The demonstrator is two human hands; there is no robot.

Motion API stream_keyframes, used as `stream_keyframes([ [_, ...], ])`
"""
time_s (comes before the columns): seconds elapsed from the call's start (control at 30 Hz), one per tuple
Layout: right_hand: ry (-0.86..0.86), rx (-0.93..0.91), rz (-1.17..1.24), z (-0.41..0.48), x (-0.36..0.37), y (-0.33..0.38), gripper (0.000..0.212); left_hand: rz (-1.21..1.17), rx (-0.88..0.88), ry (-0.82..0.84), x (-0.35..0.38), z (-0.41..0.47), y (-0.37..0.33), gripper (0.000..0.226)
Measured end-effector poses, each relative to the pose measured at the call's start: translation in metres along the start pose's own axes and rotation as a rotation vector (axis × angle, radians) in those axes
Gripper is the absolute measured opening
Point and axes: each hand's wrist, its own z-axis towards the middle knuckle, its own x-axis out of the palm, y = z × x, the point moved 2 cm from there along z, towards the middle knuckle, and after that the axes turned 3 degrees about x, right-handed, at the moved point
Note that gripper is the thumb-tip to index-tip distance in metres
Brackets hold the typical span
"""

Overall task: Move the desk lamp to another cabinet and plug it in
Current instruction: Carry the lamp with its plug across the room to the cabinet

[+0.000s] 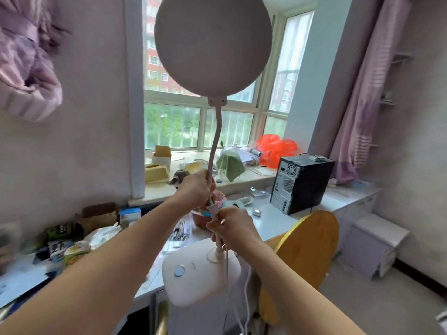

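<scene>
The desk lamp (pixel 208 68) filled the centre of the frame, held up by 2 hands above the near edge of the table (pixel 271 223). Its round head (pixel 212 39) reached the top centre, in front of the window (pixel 174 126). The thin neck (pixel 217 117) curved down from the head to the hands. The white base (pixel 193 274), with 1 round button on it, sat at lower centre, tilted toward the camera.

The left hand (pixel 194 189) came in from the lower left, its fingers curled tightly round the neck. The right hand (pixel 235 229) came in from the lower right and sat just below the left hand. It gripped the stem a little above the base, fingers wrapped round it. A white cord (pixel 227 281) ran down from under the right hand, past the base, to the bottom of the frame – its far end was out of view.

A pink basket (pixel 219 198) showed just behind the hands. Right of centre, a black computer tower (pixel 300 184) stood on the table. An orange plastic bag (pixel 275 148) lay on the window sill (pixel 242 182) behind the tower. A round yellow wooden board (pixel 312 250) stood at the table's near edge, right of the lamp. Boxes and packets (pixel 72 235) crowded the table at the left – blurred. A purple curtain (pixel 362 112) hung at the upper right
</scene>
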Motion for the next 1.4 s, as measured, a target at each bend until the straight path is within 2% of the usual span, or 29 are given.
stream_keyframes([
  [0.13, -0.033, 0.033, -0.042, 0.032, -0.032, -0.028, 0.012, -0.003, 0.056, -0.004, 0.035, 0.045, -0.016, 0.002],
  [0.27, -0.074, 0.060, -0.059, 0.061, -0.059, -0.062, 0.014, -0.024, 0.099, 0.043, 0.076, 0.084, -0.035, 0.015],
  [0.47, -0.125, 0.134, -0.044, 0.086, -0.087, -0.107, 0.014, -0.148, 0.102, 0.154, 0.131, 0.123, -0.057, 0.002],
  [0.57, -0.159, 0.182, -0.047, 0.100, -0.103, -0.129, 0.015, -0.188, 0.122, 0.189, 0.159, 0.144, -0.070, 0.005],
  [0.93, -0.378, 0.389, -0.102, 0.165, -0.163, -0.208, 0.014, -0.265, 0.226, 0.462, 0.264, 0.238, -0.124, 0.007],
  [1.07, -0.441, 0.464, -0.157, 0.188, -0.180, -0.224, 0.018, -0.277, 0.274, 0.552, 0.291, 0.269, -0.143, 0.013],
  [1.4, -0.603, 0.655, -0.167, 0.225, -0.209, -0.271, 0.018, -0.299, 0.374, 0.746, 0.357, 0.321, -0.176, 0.012],
])
